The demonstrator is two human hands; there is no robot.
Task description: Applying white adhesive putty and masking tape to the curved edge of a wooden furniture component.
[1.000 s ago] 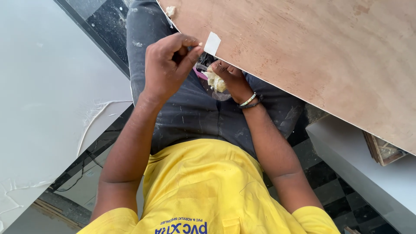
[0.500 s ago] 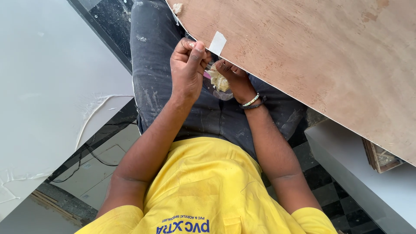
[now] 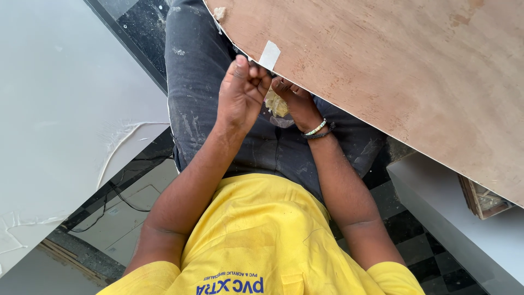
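Observation:
A large plywood board (image 3: pixel 393 71) lies across my lap, and a short strip of white tape (image 3: pixel 269 55) is stuck over its near edge. My left hand (image 3: pixel 243 90) is curled into a fist with its fingertips pressed against the board's edge just below the tape; nothing shows inside it. My right hand (image 3: pixel 295 101), with bracelets on the wrist, sits right beside it, partly under the board's edge. It grips a pale yellow lump of soft material (image 3: pixel 277 104). The two hands touch over my dark grey trousers (image 3: pixel 202 109).
A white panel (image 3: pixel 60 109) with dried smears lies on the left. A white box-like block (image 3: pixel 453 218) and a small wooden frame piece (image 3: pixel 483 199) sit at the right. A dab of pale filler (image 3: pixel 219 12) sticks to the board's edge. The floor is black-and-white tiled.
My left hand has moved right and up to the board's edge by the tape, closing against my right hand. The right hand has stayed put with the yellow lump.

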